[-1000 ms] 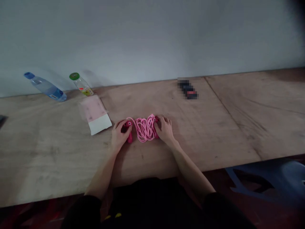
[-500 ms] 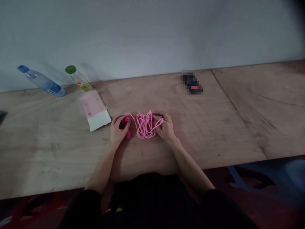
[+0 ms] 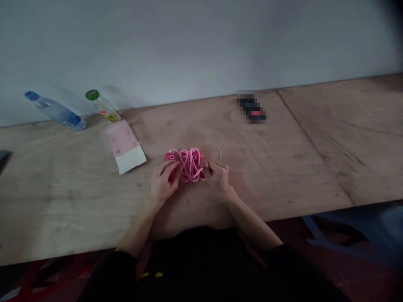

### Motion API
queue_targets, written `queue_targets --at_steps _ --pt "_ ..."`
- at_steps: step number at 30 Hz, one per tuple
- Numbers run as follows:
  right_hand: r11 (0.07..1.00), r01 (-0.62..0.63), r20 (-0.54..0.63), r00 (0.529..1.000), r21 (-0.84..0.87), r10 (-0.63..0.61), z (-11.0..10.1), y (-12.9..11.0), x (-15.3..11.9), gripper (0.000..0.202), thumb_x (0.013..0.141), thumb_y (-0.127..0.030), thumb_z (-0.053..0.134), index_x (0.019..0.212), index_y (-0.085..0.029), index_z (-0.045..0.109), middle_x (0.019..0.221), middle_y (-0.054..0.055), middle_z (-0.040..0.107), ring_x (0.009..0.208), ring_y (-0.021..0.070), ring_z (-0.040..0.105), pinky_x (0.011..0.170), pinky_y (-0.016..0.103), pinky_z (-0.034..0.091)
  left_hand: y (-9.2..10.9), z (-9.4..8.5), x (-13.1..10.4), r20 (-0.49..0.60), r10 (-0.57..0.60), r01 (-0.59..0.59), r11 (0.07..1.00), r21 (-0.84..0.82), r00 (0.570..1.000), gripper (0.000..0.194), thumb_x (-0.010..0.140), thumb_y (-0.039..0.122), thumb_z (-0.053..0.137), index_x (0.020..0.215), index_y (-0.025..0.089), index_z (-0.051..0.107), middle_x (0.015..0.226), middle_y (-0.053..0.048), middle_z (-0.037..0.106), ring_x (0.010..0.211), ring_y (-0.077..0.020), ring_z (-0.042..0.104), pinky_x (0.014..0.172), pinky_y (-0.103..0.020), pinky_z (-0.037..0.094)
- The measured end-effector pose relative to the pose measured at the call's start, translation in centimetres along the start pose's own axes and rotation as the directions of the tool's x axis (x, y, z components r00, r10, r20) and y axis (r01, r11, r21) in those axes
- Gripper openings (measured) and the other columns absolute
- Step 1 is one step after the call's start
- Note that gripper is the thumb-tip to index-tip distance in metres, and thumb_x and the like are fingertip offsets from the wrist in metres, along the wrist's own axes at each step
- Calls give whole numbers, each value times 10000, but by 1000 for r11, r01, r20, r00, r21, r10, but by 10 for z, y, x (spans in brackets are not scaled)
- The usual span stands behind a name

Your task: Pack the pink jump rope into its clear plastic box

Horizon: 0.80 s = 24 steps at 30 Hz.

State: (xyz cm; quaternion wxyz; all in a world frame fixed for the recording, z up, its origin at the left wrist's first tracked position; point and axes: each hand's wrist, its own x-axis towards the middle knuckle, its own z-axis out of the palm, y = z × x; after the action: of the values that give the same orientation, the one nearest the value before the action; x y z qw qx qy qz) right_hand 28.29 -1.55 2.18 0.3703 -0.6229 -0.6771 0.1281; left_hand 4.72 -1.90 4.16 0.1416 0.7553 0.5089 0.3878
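Observation:
A pink jump rope [image 3: 189, 167] lies on the wooden table in front of me, its cord looped into a loose bundle. Its two darker pink handles, each with an eye-like mark, are on either side: the left handle [image 3: 171, 157] against the bundle, the right handle [image 3: 195, 156] partly under the cord. My left hand [image 3: 164, 180] is closed around the lower part of the left handle. At the bundle's right edge, my right hand [image 3: 218, 176] has curled, blurred fingers; what they pinch is hidden. A thin pale wire-like strip [image 3: 219, 154] curves up just beyond its knuckles.
Left of my hands lies a pink-and-white packet [image 3: 126, 147]. Behind it lean a clear bottle with a green cap [image 3: 105, 107] and a blue-capped water bottle [image 3: 58, 113]. A pixelated dark object [image 3: 252, 109] lies near the wall. The table's front edge is close to my body.
My left hand has brought the left handle rightward against the cord bundle. My right hand has drawn back slightly from the right handle, and the pale strip shows more clearly.

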Motion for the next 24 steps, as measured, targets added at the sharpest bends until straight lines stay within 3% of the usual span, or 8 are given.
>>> queue_targets --at_steps 3,6,9,11,13,17,20,24 --pt "998 3 -18 1000 -67 -4 4 -7 2 705 1103 -601 437 516 -214 486 482 21 543 472 109 443 527 284 249 30 10 -20 -7 -18 17 995 -99 1000 252 1057 337 645 1285 247 704 1154 -84 777 1055 -227 769 978 -395 647" --pt "993 -46 8 999 -112 47 9 -12 3 714 1113 -598 424 523 -210 531 484 35 573 463 114 463 527 287 238 53 21 -34 -7 -152 149 974 -169 988 191 1067 358 631 1193 221 676 938 -41 768 758 -160 743 715 -299 644" --pt "970 -156 -5 987 -186 158 13 -14 6 707 1119 -593 409 559 -211 609 536 73 648 480 149 540 537 291 277 61 28 -35 23 -287 282 922 -263 958 172 1084 381 602 1153 225 627 920 -45 766 741 -164 756 628 -276 632" --pt "947 -219 -19 975 -235 220 15 -16 11 700 1129 -580 394 605 -208 671 588 101 699 504 177 592 544 298 305 60 30 -30 38 -278 276 912 -305 960 197 1093 378 584 1221 229 605 1044 -79 781 878 -195 796 708 -313 678" --pt "933 -243 -4 968 -265 251 15 -18 17 704 1139 -578 383 636 -207 709 618 115 726 526 195 627 543 303 323 56 32 -25 15 -192 188 936 -297 981 258 1095 351 577 1323 230 584 1208 -114 768 1057 -225 797 868 -381 705" --pt "946 -201 70 972 -252 225 12 -23 27 707 1144 -586 395 629 -217 711 625 106 735 560 206 670 545 299 369 43 38 -18 21 18 -15 991 -132 1000 398 1054 264 621 1448 234 568 1397 -146 717 1328 -288 708 1151 -516 618" --pt "973 -175 134 971 -154 196 6 -25 26 592 1137 -543 452 746 -216 755 710 98 778 625 220 724 589 303 450 28 45 -18 94 65 -64 998 -16 993 412 1025 224 646 1436 236 614 1442 -146 702 1382 -309 679 1187 -540 599" --pt "973 -228 89 970 35 224 -6 -30 13 333 1095 -454 556 1108 -211 784 964 107 842 808 253 797 751 343 575 12 51 -20 70 59 -62 997 38 996 354 1029 190 642 1379 235 665 1504 -145 672 1401 -299 669 1167 -521 619"
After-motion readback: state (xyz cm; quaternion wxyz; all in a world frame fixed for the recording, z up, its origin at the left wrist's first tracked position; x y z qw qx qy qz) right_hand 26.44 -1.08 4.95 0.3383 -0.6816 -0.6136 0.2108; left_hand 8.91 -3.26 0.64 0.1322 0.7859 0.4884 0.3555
